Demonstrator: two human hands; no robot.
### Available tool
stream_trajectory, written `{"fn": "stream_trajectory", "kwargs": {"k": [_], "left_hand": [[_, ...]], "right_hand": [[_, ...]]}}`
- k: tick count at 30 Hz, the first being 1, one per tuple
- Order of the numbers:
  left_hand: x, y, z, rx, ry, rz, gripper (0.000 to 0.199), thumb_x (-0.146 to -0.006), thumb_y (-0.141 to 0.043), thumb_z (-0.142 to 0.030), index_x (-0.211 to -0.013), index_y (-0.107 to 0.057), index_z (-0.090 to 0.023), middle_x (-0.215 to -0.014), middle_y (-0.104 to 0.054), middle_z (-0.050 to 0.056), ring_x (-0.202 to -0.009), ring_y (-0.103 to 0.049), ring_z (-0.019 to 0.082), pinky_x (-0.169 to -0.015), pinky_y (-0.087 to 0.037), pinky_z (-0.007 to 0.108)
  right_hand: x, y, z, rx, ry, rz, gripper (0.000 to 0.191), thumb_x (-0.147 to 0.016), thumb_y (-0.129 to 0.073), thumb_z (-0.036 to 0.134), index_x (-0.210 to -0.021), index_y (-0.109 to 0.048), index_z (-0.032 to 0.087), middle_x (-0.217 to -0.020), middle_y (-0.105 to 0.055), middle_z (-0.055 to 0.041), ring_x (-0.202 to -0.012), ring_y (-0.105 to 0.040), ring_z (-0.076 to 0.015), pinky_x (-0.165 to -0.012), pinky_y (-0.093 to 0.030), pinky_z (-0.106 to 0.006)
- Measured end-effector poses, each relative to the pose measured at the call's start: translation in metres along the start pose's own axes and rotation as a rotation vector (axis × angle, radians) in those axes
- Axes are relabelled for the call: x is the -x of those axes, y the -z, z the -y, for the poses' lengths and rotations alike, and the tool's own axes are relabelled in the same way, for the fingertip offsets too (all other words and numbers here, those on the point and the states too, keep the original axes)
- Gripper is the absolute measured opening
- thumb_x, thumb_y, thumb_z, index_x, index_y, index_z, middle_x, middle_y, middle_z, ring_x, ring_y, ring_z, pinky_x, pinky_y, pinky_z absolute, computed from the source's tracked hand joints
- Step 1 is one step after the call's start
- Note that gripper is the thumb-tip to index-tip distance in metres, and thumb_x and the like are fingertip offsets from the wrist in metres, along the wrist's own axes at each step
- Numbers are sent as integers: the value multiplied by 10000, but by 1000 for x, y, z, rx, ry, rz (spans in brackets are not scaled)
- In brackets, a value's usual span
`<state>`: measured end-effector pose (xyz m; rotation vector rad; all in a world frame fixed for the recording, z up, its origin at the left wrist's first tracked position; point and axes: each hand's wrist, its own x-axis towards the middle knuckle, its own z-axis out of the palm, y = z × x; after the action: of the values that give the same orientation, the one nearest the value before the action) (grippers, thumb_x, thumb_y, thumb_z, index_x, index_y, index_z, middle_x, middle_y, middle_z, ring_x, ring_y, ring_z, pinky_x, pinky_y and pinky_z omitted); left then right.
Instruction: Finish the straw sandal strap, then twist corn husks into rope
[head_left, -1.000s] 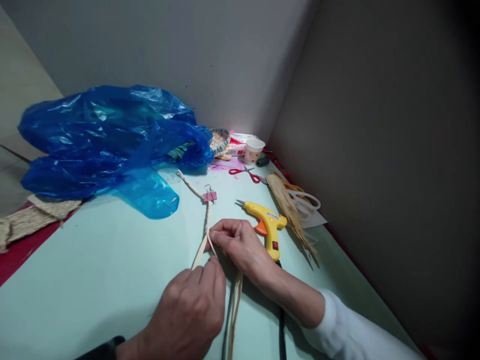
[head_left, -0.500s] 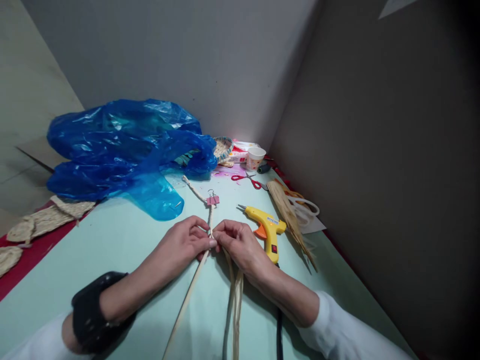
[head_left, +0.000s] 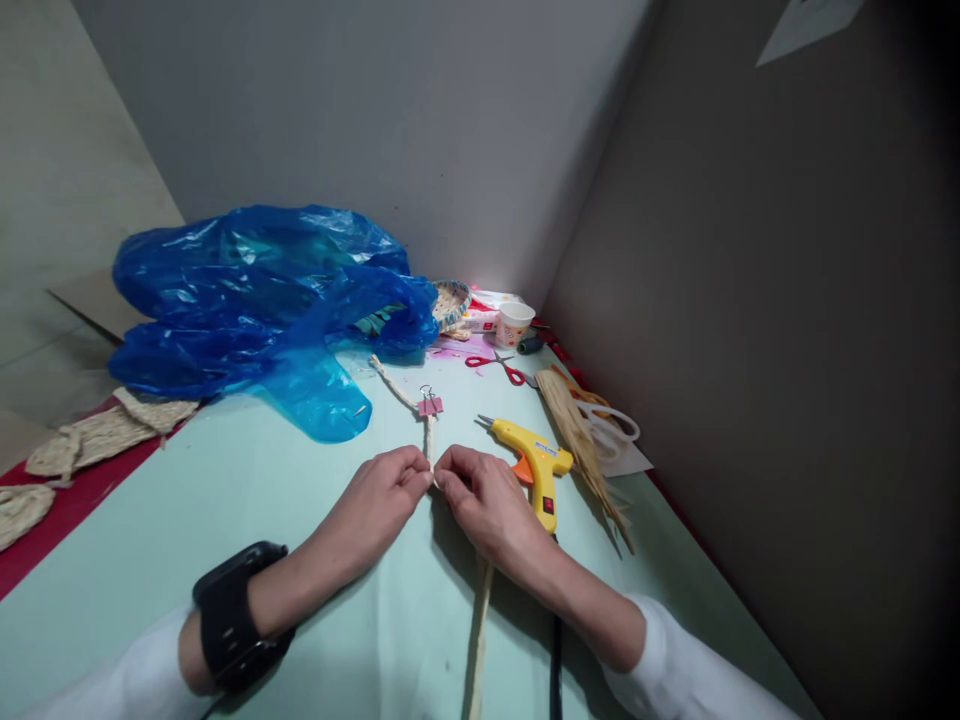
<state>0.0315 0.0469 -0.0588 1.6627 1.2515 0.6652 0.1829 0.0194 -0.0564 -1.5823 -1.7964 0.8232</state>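
A thin braid of pale plant fibre point(head_left: 430, 437) runs from a pink binder clip point(head_left: 430, 406) down to my fingertips. My left hand point(head_left: 386, 497) pinches the braid's lower end from the left. Close against it, my right hand point(head_left: 484, 500) also pinches there, its thumb and forefinger nearly meeting the left ones. A loose fibre strand point(head_left: 480, 630) hangs from beneath my right hand toward the near edge. The exact crossing of the strands is hidden by my fingers. Just right of my right hand lies a yellow glue gun point(head_left: 532, 455) with an orange trigger.
A crumpled blue plastic bag point(head_left: 262, 290) fills the back left. Red-handled scissors point(head_left: 499, 368), a paper cup point(head_left: 514, 325) and a small woven basket point(head_left: 452, 303) stand behind. A bundle of dry fibre point(head_left: 577, 435) and white-handled scissors point(head_left: 611, 420) lie right. Braided pieces point(head_left: 109, 435) lie left.
My hands have drawn together at the braid's end. The strand that stretched down to the lower left is out of sight there, and the strands under my right hand look bunched closer.
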Motion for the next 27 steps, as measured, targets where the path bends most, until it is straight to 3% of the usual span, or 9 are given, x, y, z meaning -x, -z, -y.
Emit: {"fn": "stream_trajectory", "kwargs": {"k": [6,8,12,15,21,27], "left_hand": [[1,-1,2,20,22,-24,150,-772,-548,-321,-703,-564,-188,-611,-501,-41,-628,-443,161,-596,-314,272],[1,-2,3,63,48,-16,170,-765,-556,-340,-706,-563,-180,-605,-496,-44,-601,-435,146,-568,-306,259],[0,-1,5,170,121,28,191,-747,-567,-342,-663,-533,-174,-515,-401,-78,-479,-319,92,-482,-232,232],[0,-1,5,231,149,49,179,-745,-561,-323,-654,-516,-176,-477,-332,-99,-440,-229,71,-450,-170,226],[1,-4,5,277,141,8,141,-706,-566,-294,-661,-494,-181,-520,-336,-95,-473,-256,74,-460,-166,223],[3,-6,5,275,117,-29,151,-698,-566,-286,-630,-478,-184,-546,-345,-91,-515,-298,87,-490,-201,228]], "right_hand": [[5,0,10,255,10,5,141,-906,-439,162,-804,-533,180,-649,-549,6,-602,-440,-136,-567,-208,-272],[5,-2,11,296,2,8,91,-899,-443,158,-930,-528,171,-646,-541,10,-588,-431,-145,-566,-212,-275],[5,-2,7,248,46,39,247,-894,-441,148,-1141,-426,157,-684,-554,16,-645,-488,-169,-600,-255,-268],[4,0,3,186,82,91,208,-911,-423,174,-1119,-421,181,-724,-573,13,-701,-521,-173,-631,-284,-262],[3,13,4,263,71,157,131,-913,-438,186,-979,-551,188,-741,-612,-11,-693,-522,-156,-596,-270,-255],[10,14,11,445,128,42,151,-885,-495,169,-802,-622,173,-740,-644,-32,-652,-540,-144,-575,-265,-275]]}}
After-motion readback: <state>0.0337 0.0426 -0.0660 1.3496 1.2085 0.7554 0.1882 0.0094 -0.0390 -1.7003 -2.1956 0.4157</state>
